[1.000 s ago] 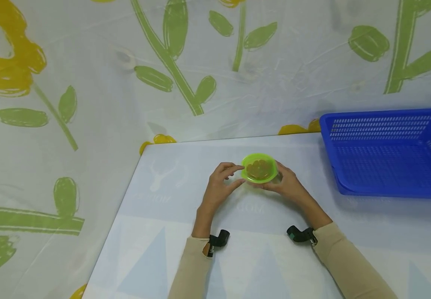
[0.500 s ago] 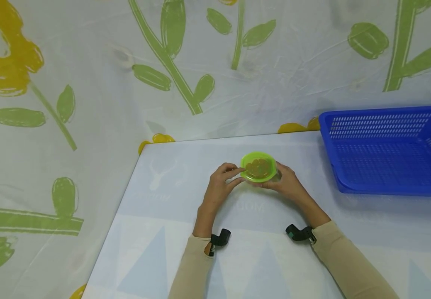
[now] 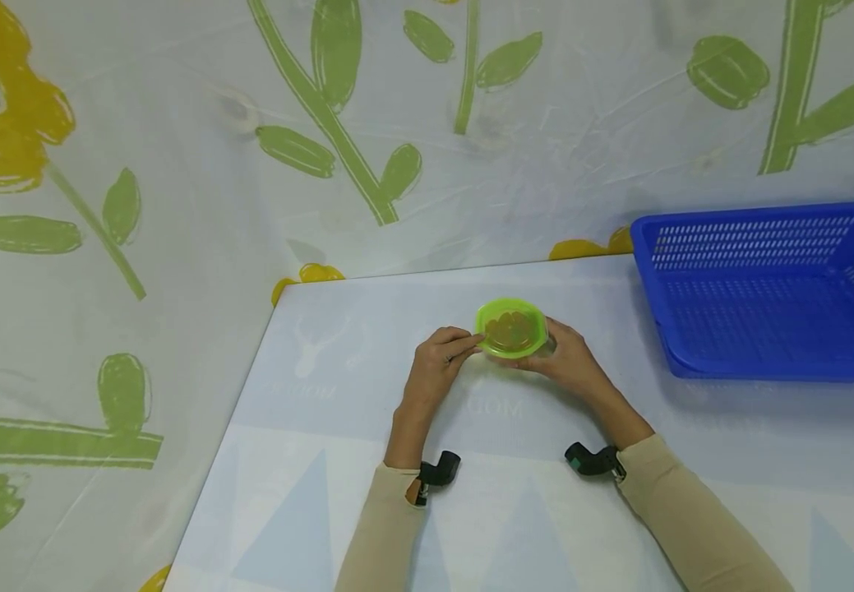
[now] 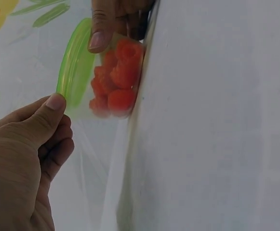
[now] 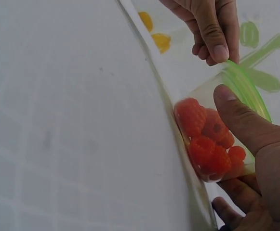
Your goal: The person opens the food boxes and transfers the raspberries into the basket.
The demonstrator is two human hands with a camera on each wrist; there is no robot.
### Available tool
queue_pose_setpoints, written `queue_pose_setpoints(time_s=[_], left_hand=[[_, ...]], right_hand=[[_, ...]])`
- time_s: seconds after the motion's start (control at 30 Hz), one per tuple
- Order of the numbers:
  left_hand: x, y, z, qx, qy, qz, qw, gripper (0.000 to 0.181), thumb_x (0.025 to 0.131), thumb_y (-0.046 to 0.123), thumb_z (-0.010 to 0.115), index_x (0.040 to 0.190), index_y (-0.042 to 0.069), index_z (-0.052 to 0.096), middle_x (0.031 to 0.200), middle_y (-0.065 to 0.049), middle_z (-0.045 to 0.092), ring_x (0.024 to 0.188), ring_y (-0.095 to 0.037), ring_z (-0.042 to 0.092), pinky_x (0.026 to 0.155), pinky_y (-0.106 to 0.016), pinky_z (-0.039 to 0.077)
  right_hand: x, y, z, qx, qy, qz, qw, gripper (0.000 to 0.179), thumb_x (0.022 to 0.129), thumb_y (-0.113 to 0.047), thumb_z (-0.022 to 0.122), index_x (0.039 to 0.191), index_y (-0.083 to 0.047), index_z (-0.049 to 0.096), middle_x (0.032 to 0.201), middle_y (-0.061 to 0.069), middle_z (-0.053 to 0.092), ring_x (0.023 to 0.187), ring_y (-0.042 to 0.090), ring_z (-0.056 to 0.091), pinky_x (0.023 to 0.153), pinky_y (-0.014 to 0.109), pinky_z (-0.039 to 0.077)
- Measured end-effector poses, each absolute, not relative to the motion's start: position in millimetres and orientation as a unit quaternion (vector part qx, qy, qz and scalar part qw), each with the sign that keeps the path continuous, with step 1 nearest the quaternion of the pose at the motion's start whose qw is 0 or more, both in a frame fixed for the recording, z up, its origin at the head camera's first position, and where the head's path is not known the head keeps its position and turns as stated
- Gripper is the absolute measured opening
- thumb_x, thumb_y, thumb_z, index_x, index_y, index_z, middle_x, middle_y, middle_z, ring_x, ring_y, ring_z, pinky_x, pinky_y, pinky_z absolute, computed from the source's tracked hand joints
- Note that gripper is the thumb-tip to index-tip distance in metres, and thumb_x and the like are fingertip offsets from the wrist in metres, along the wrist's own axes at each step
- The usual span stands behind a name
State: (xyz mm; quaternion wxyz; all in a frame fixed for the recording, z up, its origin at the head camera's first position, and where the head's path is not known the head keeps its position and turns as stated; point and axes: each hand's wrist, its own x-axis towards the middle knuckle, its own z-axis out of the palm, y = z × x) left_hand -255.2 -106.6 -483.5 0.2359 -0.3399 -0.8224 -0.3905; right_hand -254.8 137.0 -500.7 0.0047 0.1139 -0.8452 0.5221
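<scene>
A lidded tub [image 5: 212,139] of raspberries [image 4: 123,72] is apparently resting on the table [image 3: 478,510]
The left hand [image 3: 432,374] is pinching the lid [image 4: 75,65] at its rim; the right hand [image 3: 574,362] is gripping the tub's sides — probably light and flexible, the fruit bruising easily; best cupped gently.

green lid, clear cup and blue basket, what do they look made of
Green lid: likely translucent plastic, smooth and glossy; raspberries show through it from above.
Clear cup: probably smooth plastic, though glass is possible; the raspberries show through its wall.
Blue basket: apparently moulded plastic, faintly glossy, with rows of slots.
</scene>
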Motion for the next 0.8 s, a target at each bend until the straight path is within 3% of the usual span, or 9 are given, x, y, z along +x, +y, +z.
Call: queue_pose_setpoints(time_s=[0.3, 0.53, 0.8], left_hand=[[-253.9, -103.1, -486.2, -0.341, -0.815, -0.408, 0.232, 0.029, 0.078, -0.005, 0.079, 0.106, 0.002, 0.078, 0.096, -0.006, 0.07, 0.083, -0.016, 0.062, 0.072, -0.017, 0.049], [-252.1, -100.9, -484.7, -0.336, -0.832, -0.387, 0.214, 0.032, 0.081, 0.0, 0.078, 0.112, 0.001, 0.075, 0.099, -0.006, 0.069, 0.086, -0.014, 0.062, 0.075, -0.015, 0.049], [-254.4, -99.8, -488.8, -0.339, -0.828, -0.375, 0.243, 0.031, 0.079, -0.003, 0.077, 0.11, 0.003, 0.077, 0.096, -0.005, 0.069, 0.089, -0.018, 0.065, 0.078, -0.016, 0.05]], right_hand=[[-257.2, 133.3, -496.8, 0.093, -0.85, 0.518, -0.013, 0.097, 0.068, -0.032, 0.093, 0.15, -0.014, 0.044, 0.144, 0.012, 0.052, 0.139, 0.034, 0.038, 0.114, 0.06, 0.021], [-258.0, 130.6, -499.6, 0.085, -0.86, 0.503, 0.026, 0.093, 0.065, -0.038, 0.095, 0.144, -0.013, 0.052, 0.139, 0.01, 0.057, 0.133, 0.032, 0.046, 0.111, 0.059, 0.028], [-258.2, 131.4, -500.4, 0.085, -0.863, 0.495, 0.042, 0.088, 0.064, -0.039, 0.095, 0.139, -0.013, 0.058, 0.134, 0.009, 0.062, 0.128, 0.032, 0.051, 0.108, 0.057, 0.032]])
